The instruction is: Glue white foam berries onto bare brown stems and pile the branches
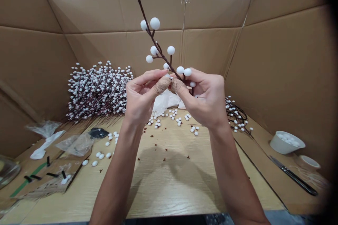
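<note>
Gripping an artificial berry branch (164, 57), the right hand (207, 95) adjoins the left hand (140, 93). The latter apparently pinches a white berry (168, 76).

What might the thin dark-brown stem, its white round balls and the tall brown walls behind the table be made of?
Stem: possibly plastic or wrapped wire, dull, judging by its slim, knobbly branches; any core is hidden.
Balls: perhaps foam or plastic, matte, given their even, soft-looking white.
Walls: most likely cardboard, matte, with straight creases showing.

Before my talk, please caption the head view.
Right hand holds a dark brown branch bearing round white balls, left hand alongside.
</note>
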